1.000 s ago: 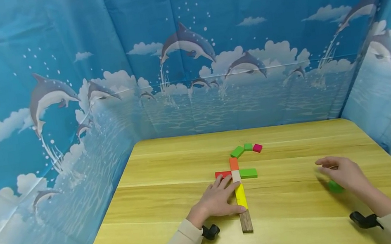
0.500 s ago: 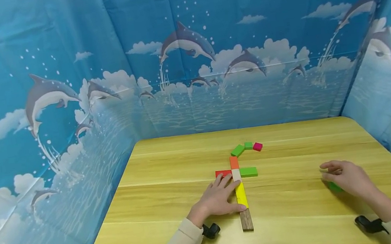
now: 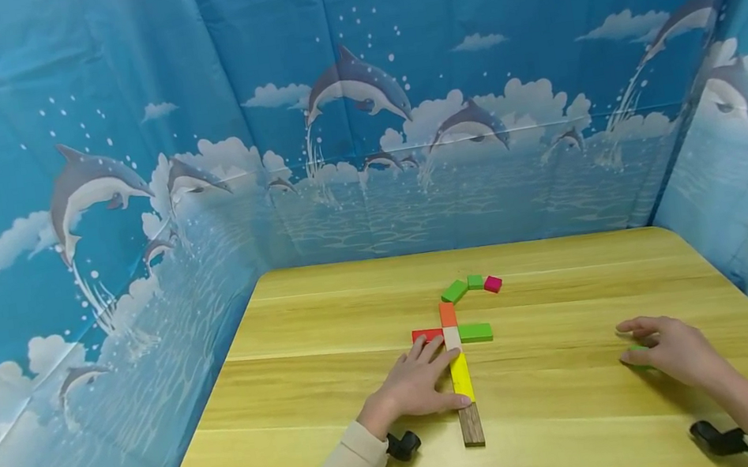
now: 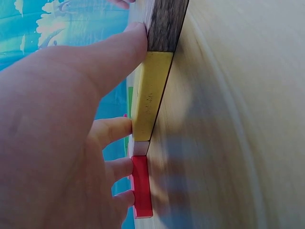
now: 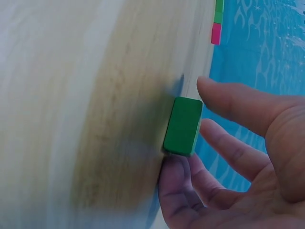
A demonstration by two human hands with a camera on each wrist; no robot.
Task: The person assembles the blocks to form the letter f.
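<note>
My left hand [image 3: 419, 381] rests with spread fingers along a line of toy blocks. Its thumb touches the joint between the yellow block [image 4: 151, 95] and the dark brown block [image 4: 167, 26]. Other fingertips touch the yellow block and the red block [image 4: 141, 186]. A pale block [image 3: 452, 339] joins the yellow one, with an orange block [image 3: 447, 314] beyond it. My right hand [image 3: 678, 350] is at a loose green block [image 5: 183, 126] on the right. Bent fingers touch its lower end in the right wrist view, while the thumb stands slightly apart from it.
A green block [image 3: 476, 333] extends right from the pale block. Beyond the orange block, a slanted green block [image 3: 455, 291], a small green block [image 3: 475, 281] and a magenta block [image 3: 493, 284] curve right. A dolphin-print curtain [image 3: 370, 202] surrounds the wooden table [image 3: 328, 312].
My right hand has moved right and nearer, its thumb and fingers coming around the loose green block. The left hand and the joined blocks have stayed in place.
</note>
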